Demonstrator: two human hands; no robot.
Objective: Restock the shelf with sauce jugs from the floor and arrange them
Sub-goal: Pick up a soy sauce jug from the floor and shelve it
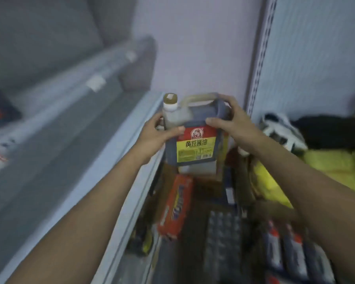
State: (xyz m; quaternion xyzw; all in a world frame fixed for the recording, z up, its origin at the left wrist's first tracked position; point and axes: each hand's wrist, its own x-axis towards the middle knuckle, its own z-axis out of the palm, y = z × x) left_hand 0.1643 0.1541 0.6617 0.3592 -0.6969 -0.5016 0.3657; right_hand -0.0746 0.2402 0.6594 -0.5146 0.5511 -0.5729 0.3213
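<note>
A dark sauce jug (195,132) with a red and yellow label, a gold cap and a clear top handle is held upright in the middle of the head view. My left hand (156,134) grips its left side under the neck. My right hand (232,119) grips its upper right corner by the handle. The jug hangs over a packed lower shelf, beside the pale shelf edge (129,181) on the left. The jug's bottom is blurred against the goods under it.
Below the jug lie an orange packet (176,208), dark packs (221,242) and red-blue packs (291,253). Yellow bags (336,167) and a black-and-white bundle (283,130) sit to the right. A perforated upright (260,58) and lilac back panel (203,48) stand behind.
</note>
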